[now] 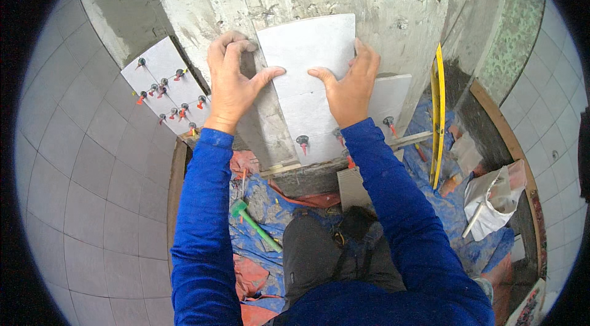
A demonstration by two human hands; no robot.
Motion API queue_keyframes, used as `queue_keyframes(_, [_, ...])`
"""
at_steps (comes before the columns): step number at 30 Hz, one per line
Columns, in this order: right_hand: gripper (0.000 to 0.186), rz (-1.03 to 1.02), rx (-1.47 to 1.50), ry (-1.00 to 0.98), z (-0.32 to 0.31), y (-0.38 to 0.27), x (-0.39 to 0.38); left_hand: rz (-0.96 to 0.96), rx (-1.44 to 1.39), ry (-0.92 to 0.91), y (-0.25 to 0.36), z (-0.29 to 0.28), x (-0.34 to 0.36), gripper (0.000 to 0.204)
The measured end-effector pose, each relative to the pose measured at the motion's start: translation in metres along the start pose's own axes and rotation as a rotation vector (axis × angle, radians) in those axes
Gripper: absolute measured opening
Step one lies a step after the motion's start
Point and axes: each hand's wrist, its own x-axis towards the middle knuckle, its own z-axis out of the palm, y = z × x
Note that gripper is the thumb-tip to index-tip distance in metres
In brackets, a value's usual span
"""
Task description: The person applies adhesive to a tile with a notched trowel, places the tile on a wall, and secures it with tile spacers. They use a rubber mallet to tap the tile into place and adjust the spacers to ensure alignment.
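Head view: left hand (236, 80) and right hand (351, 86) are clamping fingers (270, 73), partly hidden, around a tile (307, 43), apparently seating it; even pressing seems next.

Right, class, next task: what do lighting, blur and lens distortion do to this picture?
In the head view, the fisheye bows the grey tile grid at left; black fills the head view's corners; in the head view, light looks soft, without harsh glare on the white tile; also in the head view, left hand and right hand show no obvious motion blur.
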Motion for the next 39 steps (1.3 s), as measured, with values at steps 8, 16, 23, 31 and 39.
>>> queue_keyframes(8, [0.057,0.025,-0.038,-0.231,-0.043,-0.006,0.031,0.011,0.050,-0.026,0.002,-0.002,0.000,0.064])
queue_keyframes(16, [0.036,-0.284,-0.224,-0.370,-0.062,0.011,0.081,0.005,0.042,0.007,0.006,0.004,0.000,0.056])
queue_keyframes(23, [0.045,-0.253,-0.353,-0.273,-0.065,-0.011,0.074,0.018,0.043,0.018,0.001,0.005,-0.003,0.056])
queue_keyframes(31, [0.095,-0.640,-0.348,-0.394,-0.045,-0.040,0.049,-0.007,0.001,0.033,0.009,0.002,0.001,0.054])
queue_keyframes(39, [0.100,-0.632,-0.416,-0.462,-0.026,-0.019,0.044,-0.002,-0.004,0.062,0.007,0.006,-0.002,0.052])
